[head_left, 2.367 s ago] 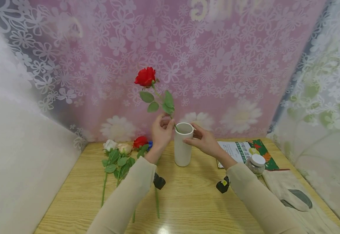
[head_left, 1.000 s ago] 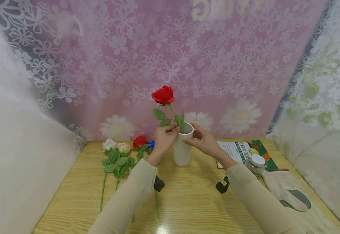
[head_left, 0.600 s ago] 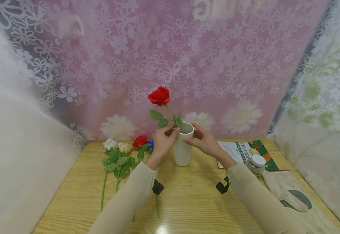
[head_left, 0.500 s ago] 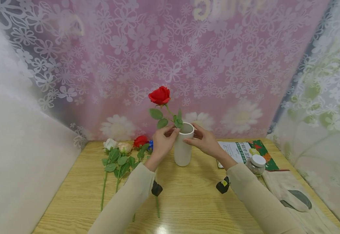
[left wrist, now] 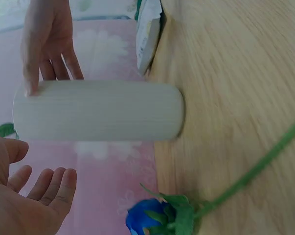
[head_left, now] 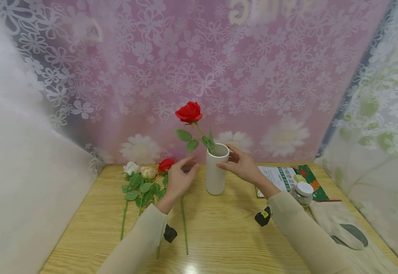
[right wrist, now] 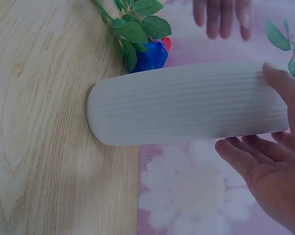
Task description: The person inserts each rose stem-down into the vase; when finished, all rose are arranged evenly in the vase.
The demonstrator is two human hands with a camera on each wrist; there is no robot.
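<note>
A white ribbed vase stands upright on the table. In it leans a long-stemmed red rose, its bloom tilted left above the rim. My right hand holds the vase near the top, thumb on the front and fingers round the far right side. To the left of the vase, my left hand has its fingers loosely spread and holds nothing. In the left wrist view, a gap separates that left hand from the vase wall. A blue rose lies below it, mostly hidden by the hand in the head view.
Left on the table lie a white rose, a cream rose and another red rose, stems toward me. To the right are a printed packet, a white-lidded jar and pale gloves. A floral curtain hangs behind.
My left hand lowered the red rose into the vase, let go of its stem and drew back left and down. The right hand has stayed on the vase.
</note>
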